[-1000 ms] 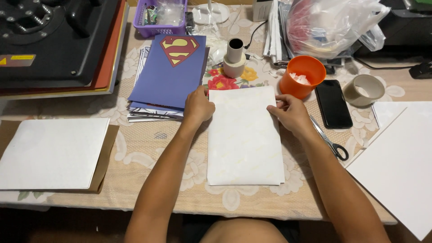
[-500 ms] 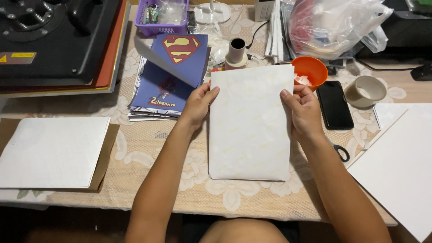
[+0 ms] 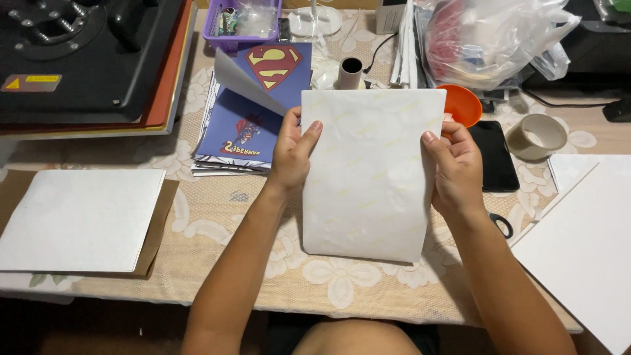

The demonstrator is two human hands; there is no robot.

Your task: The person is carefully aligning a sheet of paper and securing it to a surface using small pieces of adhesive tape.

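A: You have the white sheet point(image 3: 368, 174) lifted off the lace-patterned tablecloth point(image 3: 217, 217) and tilted up toward you, top edge near the orange bowl point(image 3: 463, 104), bottom edge just above the table. Your left hand point(image 3: 292, 154) pinches its left edge, thumb on the front, and your right hand point(image 3: 455, 167) does the same on the right edge — both closed on the paper, not spread wide

B: How should you expect it to handle?

A: Light and limp, by the look of it. It is thin, faintly crinkled, with pale yellowish marks showing on its face, so it will likely bow or crease if you hold it by one corner. Keeping both side edges pinched around mid-height, as you do, seems the safest hold. It also looks smooth, so a loose pinch could let it slide

B: And against half a second ago?

A: The sheet stands a little steeper and nearer your face, and your hands have slid down from the upper corners to the middle of the sides. A second ago it lay flat with your palms on it. Beside it, the top page of the blue printed stack point(image 3: 253, 112) curls up higher. The white sheet on brown card point(image 3: 79, 220) at left and the tape roll point(image 3: 539, 135) at right have not moved
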